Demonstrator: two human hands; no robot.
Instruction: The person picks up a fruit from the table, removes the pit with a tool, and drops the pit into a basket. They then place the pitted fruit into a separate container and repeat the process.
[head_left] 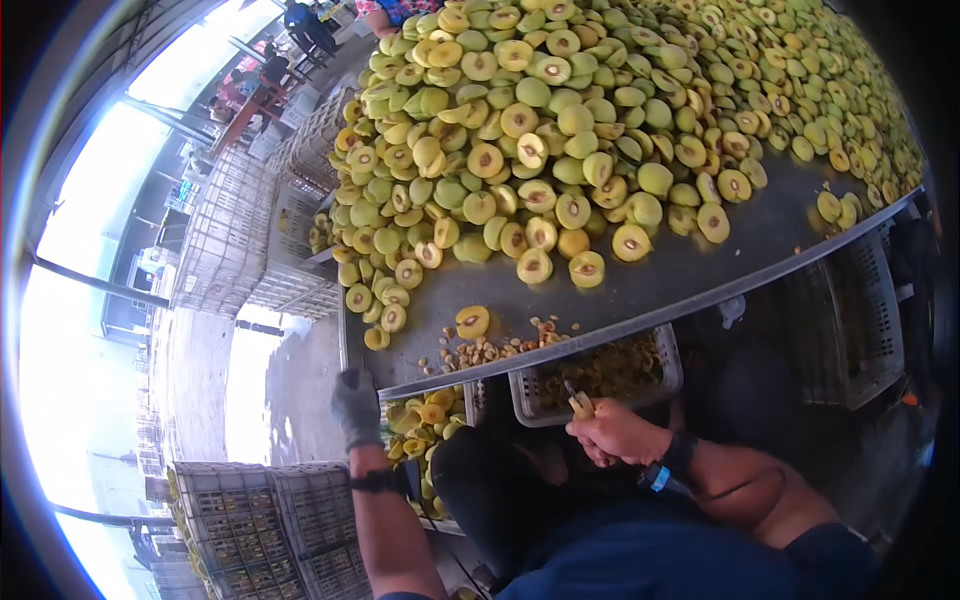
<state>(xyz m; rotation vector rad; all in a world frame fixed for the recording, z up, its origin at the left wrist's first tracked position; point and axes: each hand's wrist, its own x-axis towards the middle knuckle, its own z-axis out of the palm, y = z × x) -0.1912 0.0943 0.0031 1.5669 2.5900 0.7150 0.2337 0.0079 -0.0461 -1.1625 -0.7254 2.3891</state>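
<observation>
My left hand [355, 410], in a grey glove, is at the near left corner of the table. Its fingers look curled together, and whatever they may hold is hidden. In my bare right hand [622, 432] is a small pitting tool [580, 402] with a pale handle and a short metal tip, held over my lap. A big heap of halved green-yellow stone fruits [535, 190] covers much of the dark metal table [640, 300]. One fruit half [472, 322] lies cut face up near the front edge, beside a scatter of loose pits [480, 352].
Under the table edge sits a pale plastic basket [672, 375] with scraps inside. Fruit halves [425, 420] fill a container below my left hand. Stacked crates [240, 525] stand at lower left, more crates [225, 215] behind. Another person's arm [380, 22] shows beyond the heap.
</observation>
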